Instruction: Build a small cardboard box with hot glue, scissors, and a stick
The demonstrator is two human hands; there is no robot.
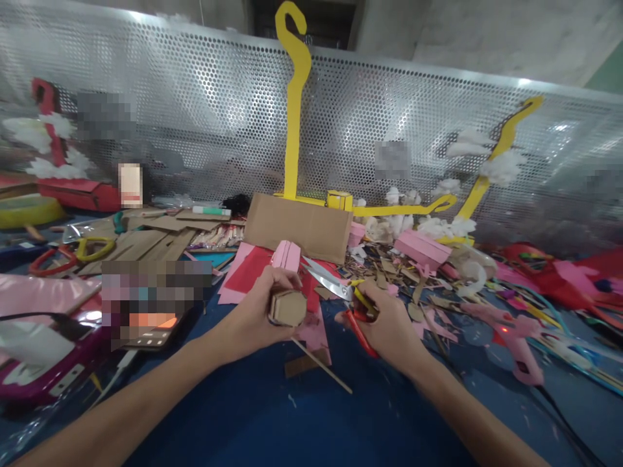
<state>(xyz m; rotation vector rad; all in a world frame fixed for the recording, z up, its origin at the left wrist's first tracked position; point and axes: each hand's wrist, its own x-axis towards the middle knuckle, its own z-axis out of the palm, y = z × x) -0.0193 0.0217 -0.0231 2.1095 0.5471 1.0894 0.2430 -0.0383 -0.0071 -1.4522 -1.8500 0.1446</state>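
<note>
Ahead of you, a perforated metal screen (204, 123) runs across the back, with a tall yellow hook (293, 123) rising behind a cardboard sheet (298, 224). To your right lie a pink box (422, 250), scraps (384, 266), a leaning yellow strip (474, 196) with white tufts (503, 167), and a pink glue gun (518, 344), its red light (504, 330) on. To your left sit a yellow ring (29, 213), a red box (80, 194), a white-and-green tube (211, 211) and a purple object (41, 383).

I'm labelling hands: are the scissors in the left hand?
No, the right hand grips the scissors; the left hand holds a cardboard piece.
</note>
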